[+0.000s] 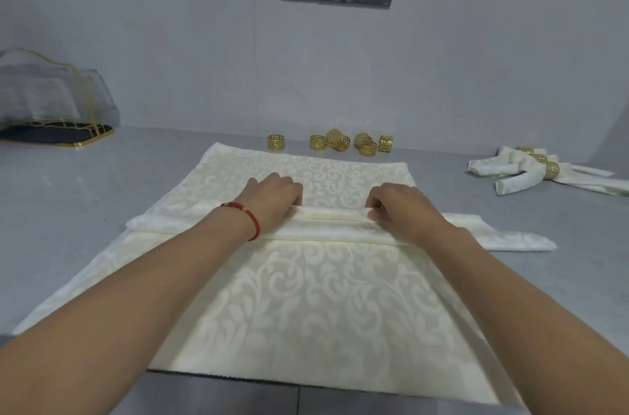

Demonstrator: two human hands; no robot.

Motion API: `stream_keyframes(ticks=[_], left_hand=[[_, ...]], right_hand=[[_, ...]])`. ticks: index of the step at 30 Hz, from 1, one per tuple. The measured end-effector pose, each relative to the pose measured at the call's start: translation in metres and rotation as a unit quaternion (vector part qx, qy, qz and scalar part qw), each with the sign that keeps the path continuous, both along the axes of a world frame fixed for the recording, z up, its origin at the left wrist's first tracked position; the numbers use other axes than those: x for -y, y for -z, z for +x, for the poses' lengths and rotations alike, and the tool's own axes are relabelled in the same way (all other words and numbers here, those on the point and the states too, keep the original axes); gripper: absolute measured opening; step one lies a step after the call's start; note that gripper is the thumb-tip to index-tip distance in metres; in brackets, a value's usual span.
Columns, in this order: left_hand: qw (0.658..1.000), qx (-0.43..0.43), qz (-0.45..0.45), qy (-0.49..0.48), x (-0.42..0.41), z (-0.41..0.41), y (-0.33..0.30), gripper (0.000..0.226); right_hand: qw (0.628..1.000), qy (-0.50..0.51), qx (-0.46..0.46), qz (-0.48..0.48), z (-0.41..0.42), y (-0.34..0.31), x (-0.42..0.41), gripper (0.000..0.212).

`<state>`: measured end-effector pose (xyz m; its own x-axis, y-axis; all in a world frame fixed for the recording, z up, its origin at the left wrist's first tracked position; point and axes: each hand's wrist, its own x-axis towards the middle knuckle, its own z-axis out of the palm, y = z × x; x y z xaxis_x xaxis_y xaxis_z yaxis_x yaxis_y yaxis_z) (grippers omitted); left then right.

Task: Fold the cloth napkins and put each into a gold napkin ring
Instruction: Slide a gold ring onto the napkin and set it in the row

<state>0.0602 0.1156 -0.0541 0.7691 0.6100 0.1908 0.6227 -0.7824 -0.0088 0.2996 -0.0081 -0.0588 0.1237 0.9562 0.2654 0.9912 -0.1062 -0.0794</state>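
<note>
The napkin (306, 295) lies flat on the table (68, 210), its near half spread smooth so pleats can be gathered across its middle. The left hand (272, 200) and right hand (398, 207) each pinch the pleated ridge (335, 213) with curled fingers, holding the folds in place. Beyond, loose rings (340, 141) wait by the wall; finished napkins (541, 171) lie far right.

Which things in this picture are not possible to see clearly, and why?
- Head view: fingertips of the left hand and right hand curl into the pleated fold of the cream patterned cloth napkin, so they are hidden.
- Small gold napkin rings by the wall overlap; exact count unclear.
- Finished ringed napkins are cut off by the right edge.
- The contents of the gold-wire holder are blurred.
</note>
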Motion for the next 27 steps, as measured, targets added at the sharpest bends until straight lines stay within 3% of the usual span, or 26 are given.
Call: stream_keyframes(ticks=[4, 7, 10, 13, 16, 20, 24, 27], left_hand=[[0.985, -0.075, 0.144, 0.049, 0.019, -0.001, -0.003, 0.021], [0.987, -0.099, 0.110, 0.067, 0.022, -0.005, -0.002, 0.033], [0.999, -0.039, -0.013, 0.011, 0.017, -0.011, -0.005, 0.029], [0.995, 0.048, -0.083, -0.037, 0.014, -0.012, -0.001, 0.025], [0.992, 0.056, -0.094, -0.058, 0.017, -0.008, 0.002, 0.022], [0.998, 0.005, 0.004, -0.068, 0.028, -0.007, 0.001, 0.016], [0.982, -0.105, 0.158, -0.017, 0.052, -0.011, -0.001, 0.032], [0.976, -0.143, 0.166, -0.005, 0.066, -0.017, 0.006, 0.038]], right_hand=[[0.980, -0.083, 0.178, 0.018, -0.015, 0.001, 0.013, 0.008], [0.967, -0.140, 0.214, -0.007, -0.017, 0.000, 0.019, 0.009], [0.991, -0.065, 0.096, -0.062, -0.013, -0.010, 0.020, 0.009], [0.997, 0.001, -0.072, -0.014, -0.005, -0.005, 0.018, 0.020], [0.992, 0.025, -0.122, 0.007, -0.006, 0.009, 0.017, 0.018], [0.999, 0.012, 0.018, 0.030, -0.014, 0.010, 0.025, 0.009], [0.979, -0.084, 0.181, 0.040, -0.021, 0.012, 0.041, 0.014], [0.966, -0.119, 0.228, 0.000, -0.020, 0.012, 0.052, 0.021]])
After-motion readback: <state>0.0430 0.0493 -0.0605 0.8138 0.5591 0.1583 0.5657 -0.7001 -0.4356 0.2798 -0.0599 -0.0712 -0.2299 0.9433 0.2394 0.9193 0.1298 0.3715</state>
